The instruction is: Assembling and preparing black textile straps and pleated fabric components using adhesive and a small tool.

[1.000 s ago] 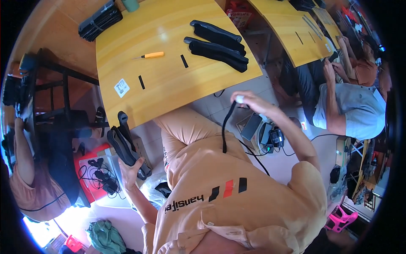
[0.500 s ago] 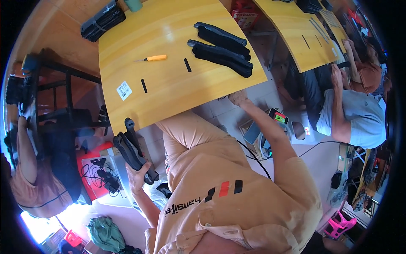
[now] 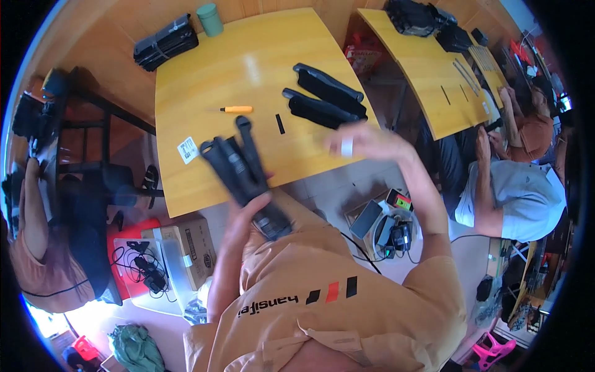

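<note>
My left hand is closed round a bundle of long, black, curved padded pieces, raised over the table's front edge. The bundle is slightly blurred, and its upper end hides part of the tabletop. My right hand hovers at the table's front right, its fingers bent and smeared by motion. A small white patch shows at those fingers; whether it is held or stuck on, I cannot make out. Just beyond lie two similar black pieces. An orange-handled screwdriver and a thin black strip rest on the yellow table.
A white label sheet lies at the table's left. Tied black pieces and a green canister stand at the far left. Below are a cable-filled clear bin and a box of devices. Co-workers sit on both sides.
My left hand has raised the black bundle up and rightward from beside the table to above its front edge. My right hand has risen from the front edge, and the white patch now shows.
</note>
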The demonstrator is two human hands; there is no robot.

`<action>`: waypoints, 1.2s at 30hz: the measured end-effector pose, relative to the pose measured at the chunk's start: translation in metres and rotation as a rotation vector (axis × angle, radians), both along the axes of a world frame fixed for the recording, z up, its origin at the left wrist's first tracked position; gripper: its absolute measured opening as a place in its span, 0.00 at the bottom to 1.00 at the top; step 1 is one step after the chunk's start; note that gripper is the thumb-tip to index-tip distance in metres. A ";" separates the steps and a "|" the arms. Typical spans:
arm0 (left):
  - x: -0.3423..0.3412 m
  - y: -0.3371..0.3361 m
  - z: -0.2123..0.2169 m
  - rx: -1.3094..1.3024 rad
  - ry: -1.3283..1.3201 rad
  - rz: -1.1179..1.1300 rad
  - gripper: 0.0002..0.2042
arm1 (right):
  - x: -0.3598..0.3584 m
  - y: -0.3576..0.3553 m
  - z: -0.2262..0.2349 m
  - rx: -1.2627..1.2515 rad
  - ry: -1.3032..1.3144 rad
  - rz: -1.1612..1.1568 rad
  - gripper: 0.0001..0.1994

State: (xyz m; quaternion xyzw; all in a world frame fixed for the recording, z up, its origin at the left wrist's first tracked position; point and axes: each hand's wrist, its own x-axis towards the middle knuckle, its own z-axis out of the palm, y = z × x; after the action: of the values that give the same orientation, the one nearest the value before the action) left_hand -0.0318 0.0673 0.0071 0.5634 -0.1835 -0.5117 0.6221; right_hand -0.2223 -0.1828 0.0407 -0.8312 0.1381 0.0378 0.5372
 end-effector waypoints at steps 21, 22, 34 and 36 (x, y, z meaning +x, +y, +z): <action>-0.098 -0.221 -0.086 0.169 0.183 0.047 0.41 | 0.058 -0.126 -0.081 -0.604 0.326 -0.497 0.31; -0.111 -0.234 -0.084 0.162 0.220 0.133 0.25 | 0.062 -0.135 -0.085 -0.610 0.324 -0.474 0.32; -0.100 -0.208 -0.084 0.063 0.595 0.163 0.23 | 0.072 -0.154 -0.087 -0.653 0.255 -0.340 0.28; -0.103 -0.197 -0.081 0.085 0.591 0.109 0.23 | 0.068 -0.150 -0.081 -0.675 0.256 -0.354 0.27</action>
State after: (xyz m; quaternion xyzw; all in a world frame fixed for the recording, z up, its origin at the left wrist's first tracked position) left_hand -0.1346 -0.1294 -0.0736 0.4248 0.0575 -0.6267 0.6508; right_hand -0.1541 -0.3327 -0.0404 -0.9130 0.3495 0.0002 0.2106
